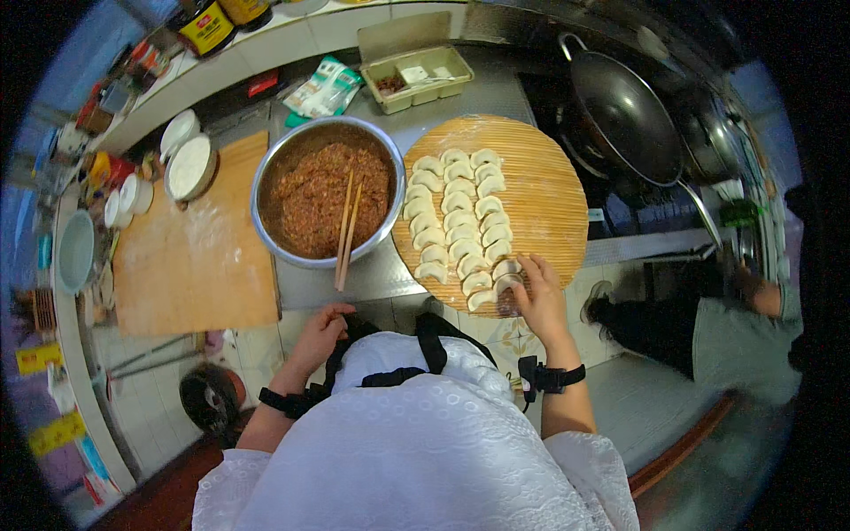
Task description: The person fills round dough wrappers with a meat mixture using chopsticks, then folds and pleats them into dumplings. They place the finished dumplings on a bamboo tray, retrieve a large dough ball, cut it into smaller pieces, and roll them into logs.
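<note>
Rows of folded dumplings lie on a round slatted tray. At the near end of the right-hand row, my right hand has its fingers at a dumpling; whether they grip it is not clear. My left hand hangs near the counter's front edge, fingers curled, with nothing visible in it. Left of the tray, a steel bowl holds minced filling. A pair of wooden chopsticks leans in the bowl, their ends over its near rim.
At left lie a floured wooden board and a bowl of flour. Behind stand a seasoning box and a plastic packet. A wok sits on the stove at right, its handle pointing forward. Another person is at the far right.
</note>
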Available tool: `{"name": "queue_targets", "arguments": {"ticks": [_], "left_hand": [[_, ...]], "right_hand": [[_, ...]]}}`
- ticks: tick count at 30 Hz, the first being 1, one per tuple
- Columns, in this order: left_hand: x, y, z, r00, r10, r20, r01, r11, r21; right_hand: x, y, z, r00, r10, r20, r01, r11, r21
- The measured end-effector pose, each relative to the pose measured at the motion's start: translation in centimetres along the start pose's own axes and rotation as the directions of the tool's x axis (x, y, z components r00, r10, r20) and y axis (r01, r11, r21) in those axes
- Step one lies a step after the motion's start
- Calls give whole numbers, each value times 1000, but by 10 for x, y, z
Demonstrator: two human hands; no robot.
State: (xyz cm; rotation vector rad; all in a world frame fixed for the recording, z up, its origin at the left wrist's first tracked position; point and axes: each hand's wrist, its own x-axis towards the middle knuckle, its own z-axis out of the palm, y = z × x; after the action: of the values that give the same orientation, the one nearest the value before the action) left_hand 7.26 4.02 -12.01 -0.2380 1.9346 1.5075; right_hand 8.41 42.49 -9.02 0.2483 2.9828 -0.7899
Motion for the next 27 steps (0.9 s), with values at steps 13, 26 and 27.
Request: {"name": "queue_targets", "arguments": {"ticks": [13,26,27], "left_hand": [[-36,-38,52,971,-79,-225,56,993,-108],[-21,-43,49,968,-130,-212,113,989,-91],[-19,-43,50,971,-109,-214,102,994,-45]], "right_hand": [[38,20,-12,972,-187,144,186,982,20],[30,18,-22,975,-188,119,188,982,13],[30,15,-24,974,-207,89,204,978,41]]}}
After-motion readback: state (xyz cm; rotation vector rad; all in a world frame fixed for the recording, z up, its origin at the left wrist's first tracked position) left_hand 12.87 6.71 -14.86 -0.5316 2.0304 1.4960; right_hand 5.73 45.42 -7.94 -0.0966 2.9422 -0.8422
